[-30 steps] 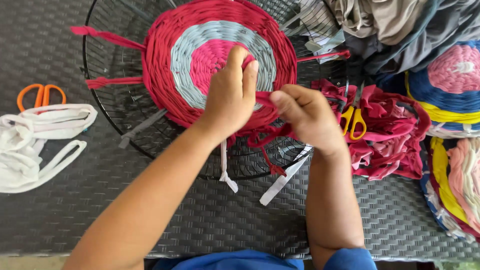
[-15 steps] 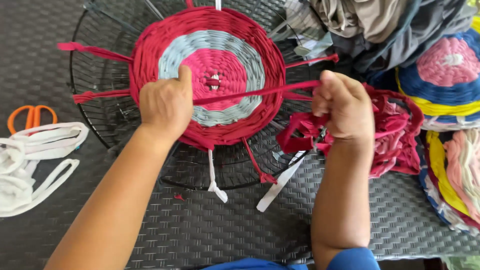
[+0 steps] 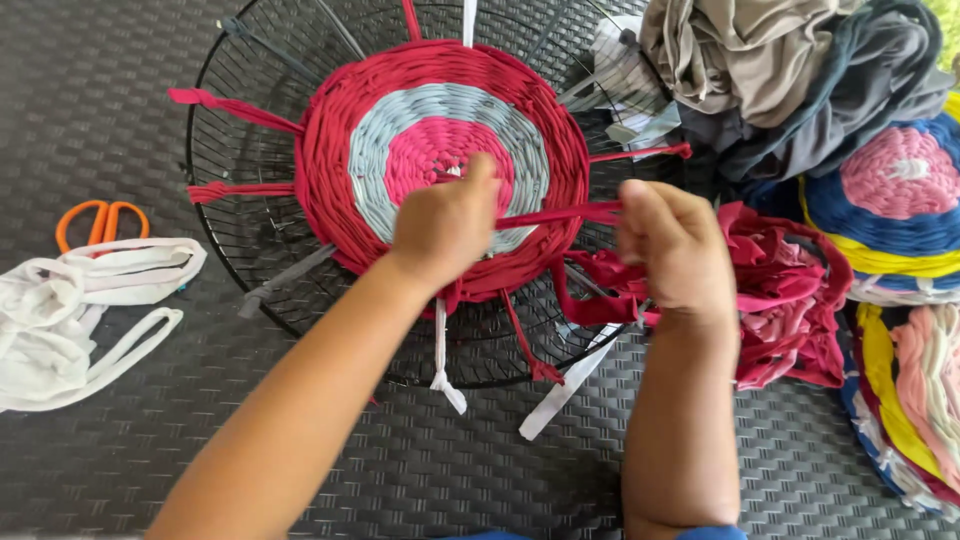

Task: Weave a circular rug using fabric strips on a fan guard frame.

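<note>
On the table, head view: a round black wire frame (image 3: 240, 250) lies flat on the dark woven table (image 3: 400, 470), so its spokes can serve as a loom.
Mat: a red, grey and pink woven mat (image 3: 440, 150) fills the frame's middle; strip ends stick out past its rim, loose.
Left hand: the left hand (image 3: 445, 225) presses on the mat's lower part, fingers curled together, seemingly pinning the weave against the pull.
Strip: a red strip (image 3: 560, 213) runs taut from under that hand to the right.
Right hand: the right hand (image 3: 675, 250) is closed in a fist on the strip, drawing it sideways.
Supply: a red heap (image 3: 790, 300) sits just beside the right hand, within reach.
Left edge: orange scissors (image 3: 100, 222) and white loops (image 3: 70, 310), well apart from the hands.
Right edge: finished mats (image 3: 900, 200), partly cut off, and a grey cloth pile (image 3: 780, 70).
</note>
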